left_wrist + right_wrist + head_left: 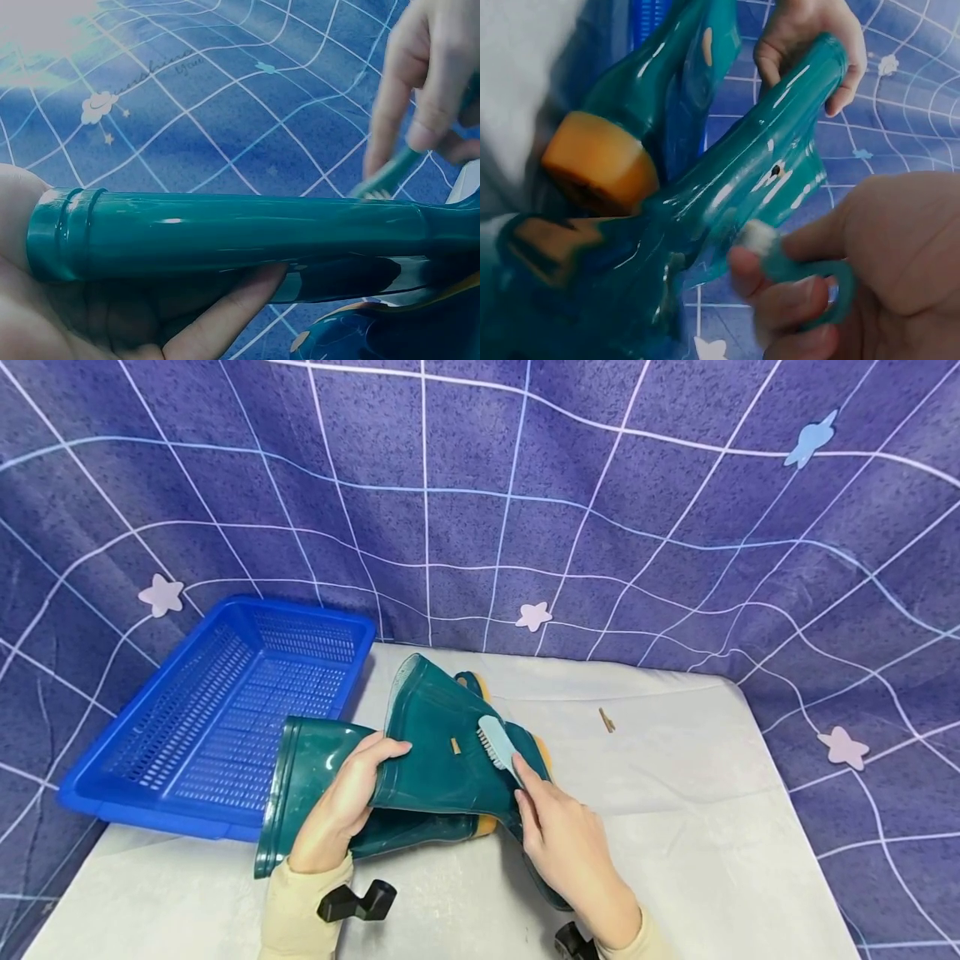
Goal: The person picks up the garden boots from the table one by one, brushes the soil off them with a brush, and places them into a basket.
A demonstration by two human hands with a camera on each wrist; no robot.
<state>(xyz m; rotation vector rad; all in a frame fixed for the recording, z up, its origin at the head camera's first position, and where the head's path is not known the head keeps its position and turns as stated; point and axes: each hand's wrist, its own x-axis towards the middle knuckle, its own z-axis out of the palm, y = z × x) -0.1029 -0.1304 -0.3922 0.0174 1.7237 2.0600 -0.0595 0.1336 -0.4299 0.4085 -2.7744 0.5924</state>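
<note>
Green boots, yellow-orange soles; pale-blue brush; blue basket; purple backdrop, pale grid

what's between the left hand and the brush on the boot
A small tan bit, on the upper green boot, lies between the left hand and brush in the head view.

In the head view we get bright, fairly even light, clear enough to show the bristles of the brush, with soft shadows on the pale worktop and white highlights on the glossy lower boot. In the left wrist view, glare bleaches the top left corner of the curtain; elsewhere we find a dim bluish cast and a blurred brush. Our right wrist view is dim, with bright streaks along the upper boot and a fuzzy lower left corner.
</note>
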